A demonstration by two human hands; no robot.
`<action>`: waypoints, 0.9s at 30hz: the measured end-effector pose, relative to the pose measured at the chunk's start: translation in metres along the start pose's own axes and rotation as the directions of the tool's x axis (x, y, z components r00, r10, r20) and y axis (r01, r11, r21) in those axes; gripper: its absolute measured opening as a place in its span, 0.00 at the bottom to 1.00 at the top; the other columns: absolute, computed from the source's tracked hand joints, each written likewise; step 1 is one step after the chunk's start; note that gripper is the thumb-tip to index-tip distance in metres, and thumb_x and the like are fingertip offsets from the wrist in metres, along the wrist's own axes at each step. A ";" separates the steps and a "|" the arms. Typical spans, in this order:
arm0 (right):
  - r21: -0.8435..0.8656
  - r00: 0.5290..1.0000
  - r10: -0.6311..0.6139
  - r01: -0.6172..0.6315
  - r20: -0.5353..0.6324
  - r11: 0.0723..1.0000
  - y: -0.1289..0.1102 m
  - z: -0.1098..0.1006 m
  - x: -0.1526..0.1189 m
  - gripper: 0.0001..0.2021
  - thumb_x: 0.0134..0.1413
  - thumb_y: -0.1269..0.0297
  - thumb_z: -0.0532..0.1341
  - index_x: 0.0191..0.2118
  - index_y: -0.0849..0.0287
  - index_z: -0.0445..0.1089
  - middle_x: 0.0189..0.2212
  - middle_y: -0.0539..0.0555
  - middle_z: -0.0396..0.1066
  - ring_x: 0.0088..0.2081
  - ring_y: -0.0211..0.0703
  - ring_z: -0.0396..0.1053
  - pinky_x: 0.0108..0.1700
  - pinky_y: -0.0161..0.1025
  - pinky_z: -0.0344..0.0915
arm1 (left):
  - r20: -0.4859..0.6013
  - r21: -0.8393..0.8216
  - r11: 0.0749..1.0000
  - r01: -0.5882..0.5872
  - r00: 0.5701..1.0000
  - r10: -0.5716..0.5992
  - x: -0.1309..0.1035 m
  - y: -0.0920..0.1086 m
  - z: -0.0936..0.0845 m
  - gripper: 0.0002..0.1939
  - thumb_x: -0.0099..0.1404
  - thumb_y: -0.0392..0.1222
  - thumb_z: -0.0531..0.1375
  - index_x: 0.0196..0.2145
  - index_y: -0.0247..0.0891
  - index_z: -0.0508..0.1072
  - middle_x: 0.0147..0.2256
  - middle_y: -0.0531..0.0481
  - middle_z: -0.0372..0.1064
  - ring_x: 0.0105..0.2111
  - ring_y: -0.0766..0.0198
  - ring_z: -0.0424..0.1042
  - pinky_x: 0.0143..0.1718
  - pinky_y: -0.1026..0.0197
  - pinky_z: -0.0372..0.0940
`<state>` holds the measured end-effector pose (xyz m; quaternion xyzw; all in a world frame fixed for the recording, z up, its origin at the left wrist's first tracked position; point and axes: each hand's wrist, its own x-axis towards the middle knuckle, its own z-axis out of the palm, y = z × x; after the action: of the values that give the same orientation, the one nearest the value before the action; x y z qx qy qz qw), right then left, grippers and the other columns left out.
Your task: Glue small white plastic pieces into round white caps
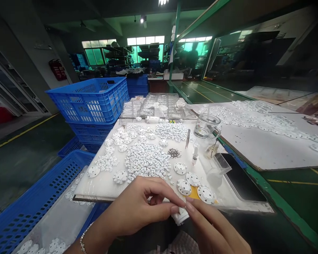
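Left hand pinches white part between thumb and fingers, just off the desk's near edge. Right hand fingertips meet it; can't tell if they grip. Loose pinch could drop the part. Discs lie along that edge; a sleeve brush could scatter the bead pile, mid-desk. Phone sits at near right corner, mug along right edge, tippable if knocked.

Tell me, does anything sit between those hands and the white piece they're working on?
Nothing visible: the left hand pinches the white piece, with the right hand right at it. The nearest white discs lie beyond, on the table.
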<state>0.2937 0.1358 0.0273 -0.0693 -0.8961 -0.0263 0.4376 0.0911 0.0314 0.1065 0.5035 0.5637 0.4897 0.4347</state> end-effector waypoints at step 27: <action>0.208 0.954 0.248 -0.212 -0.169 0.955 -0.022 0.012 0.014 0.27 0.58 0.76 0.62 0.61 0.48 0.66 0.39 0.51 0.78 0.37 0.41 0.78 0.41 0.31 0.76 | -0.215 -0.179 0.960 -0.215 0.961 0.175 -0.014 -0.045 0.038 0.18 0.60 0.26 0.64 0.44 0.46 0.75 0.45 0.51 0.73 0.48 0.61 0.73 0.52 0.61 0.65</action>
<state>0.2725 0.1165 0.0309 -0.1293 -0.8335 0.1030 0.5272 0.1235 0.0215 0.0562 0.4595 0.4989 0.6322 0.3746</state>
